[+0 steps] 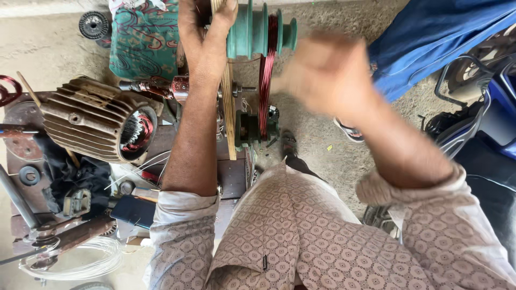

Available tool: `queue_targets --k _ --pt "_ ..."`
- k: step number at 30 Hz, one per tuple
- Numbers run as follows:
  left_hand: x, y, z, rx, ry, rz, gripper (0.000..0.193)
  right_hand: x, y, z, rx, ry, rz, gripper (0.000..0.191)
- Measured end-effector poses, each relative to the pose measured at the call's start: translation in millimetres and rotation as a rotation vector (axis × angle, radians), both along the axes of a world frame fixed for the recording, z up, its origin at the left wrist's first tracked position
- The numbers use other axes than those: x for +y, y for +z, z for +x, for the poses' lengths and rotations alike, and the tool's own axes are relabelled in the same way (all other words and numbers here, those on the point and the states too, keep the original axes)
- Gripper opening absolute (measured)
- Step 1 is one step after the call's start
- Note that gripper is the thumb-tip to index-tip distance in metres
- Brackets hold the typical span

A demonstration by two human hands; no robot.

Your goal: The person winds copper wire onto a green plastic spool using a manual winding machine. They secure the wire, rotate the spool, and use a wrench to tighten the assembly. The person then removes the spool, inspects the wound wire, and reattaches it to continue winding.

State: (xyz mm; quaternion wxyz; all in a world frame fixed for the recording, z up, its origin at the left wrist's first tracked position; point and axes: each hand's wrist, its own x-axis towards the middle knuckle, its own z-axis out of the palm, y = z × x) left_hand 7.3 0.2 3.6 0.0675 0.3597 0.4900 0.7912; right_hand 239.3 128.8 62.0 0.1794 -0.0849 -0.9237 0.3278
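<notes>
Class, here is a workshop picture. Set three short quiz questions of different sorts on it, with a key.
1. True or false: the left hand grips the wooden strip beside the green stepped former.
2. What colour is the wire coil on that former? A blue, B red, C white.
3. Fill in: the ribbed motor housing lies to the ____ of the left forearm.

Key: 1 true; 2 B; 3 left. The right hand is blurred.

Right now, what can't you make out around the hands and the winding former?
Head view only:
- Right hand: motion-blurred; grip unreadable.
- Left hand: fingertips cut off by the top edge; they wrap the wooden strip.
- Green stepped former: its left part is behind the left hand.
- Motor housing: bore too dark.
</notes>
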Motion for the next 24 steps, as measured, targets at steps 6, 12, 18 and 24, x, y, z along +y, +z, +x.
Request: queue_targets --k 6,12,18,24 --pt "-2.0 9.6 2.9 0.055 -0.001 0.006 0.030 82.4 -69.9 -113.7 0.129 -0.150 -0.339 0.017" --pt "1.2 -6.3 -3.7 0.004 0.028 -0.031 0.032 -9.0 -229.7 -51.5 -0.639 -0.417 -0.458 0.042" --pt "3.5 -18.1 -8.7 0.046 0.060 -0.085 0.033 -99.6 -208.7 53.1 -0.148 0.273 -0.190 0.029" --pt "-0.1 -3.3 0.3 0.016 0.001 -0.012 0.035 -13.4 -59.7 16.3 0.161 0.363 0.692 0.039"
